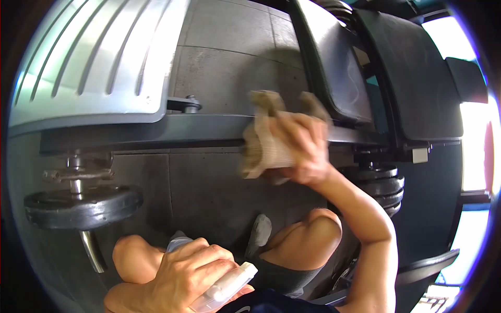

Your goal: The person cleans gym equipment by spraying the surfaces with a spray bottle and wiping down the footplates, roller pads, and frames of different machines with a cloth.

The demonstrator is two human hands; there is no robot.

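Observation:
My right hand (305, 146) is closed round a beige cloth (266, 143), which hangs in loose folds and is somewhat blurred. Cloth and hand are over the dark metal beam (209, 128) of a gym machine. Lower down, close to my body, my left hand (195, 271) grips a translucent spray bottle (222, 292) with a white top. Part of the bottle is hidden behind my fingers.
A ribbed silver footplate (99, 57) fills the upper left. Black padded seats (339, 62) stand at the upper right. Weight plates sit at the left (83, 206) and right (376, 188). My bent knees are below, over dark floor tiles (209, 182).

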